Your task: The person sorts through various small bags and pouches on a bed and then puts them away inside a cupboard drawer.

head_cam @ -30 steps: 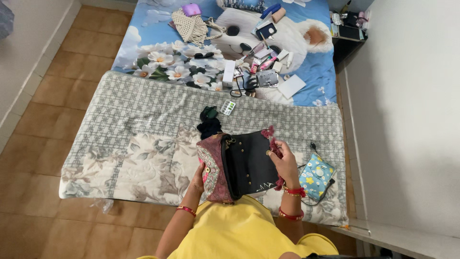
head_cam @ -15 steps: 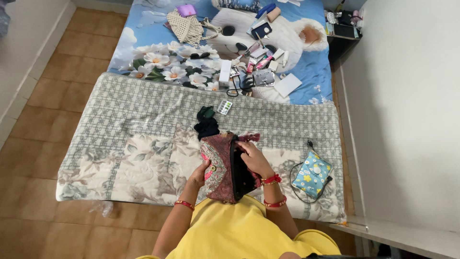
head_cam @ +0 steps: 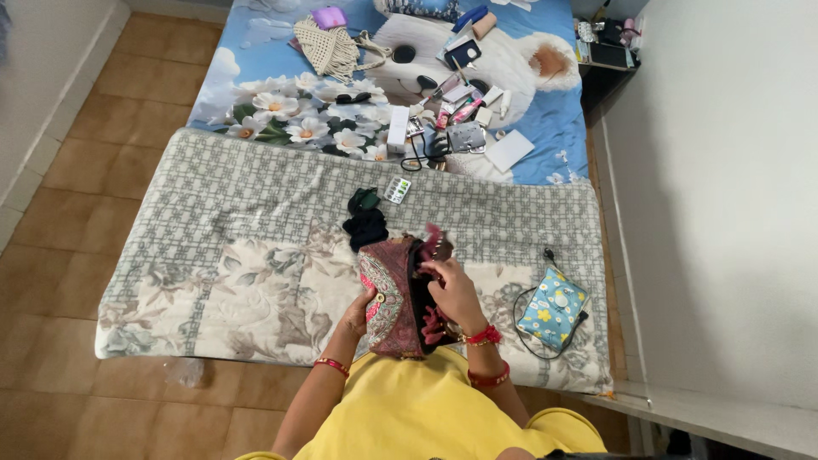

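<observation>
On the grey floral quilt point(head_cam: 256, 221), at its near edge and close to the person's yellow top, stands a patterned maroon bag point(head_cam: 392, 298) with a dark lining, propped upright with its mouth open. Left hand point(head_cam: 358, 313) cups the bag's outer side, fingers wrapped against the fabric by a small round stud. Right hand point(head_cam: 453, 290) lies over the bag's open top; its fingers curl around the upper edge near the pink fringe, gripping the flap. Red bangles ring both wrists.

Just beyond the bag, touching its far end, sits a dark bundle of cloth point(head_cam: 365, 223), and a little farther a small pill strip point(head_cam: 397, 189). Right of the bag, apart from it, rests a blue pouch point(head_cam: 552, 308) with yellow flowers and a black cord looping round it. Well beyond the bag, past the quilt's far edge, a blue bedsheet point(head_cam: 256, 51) carries a cream fringed purse point(head_cam: 328, 47) and a scatter of small items.
</observation>
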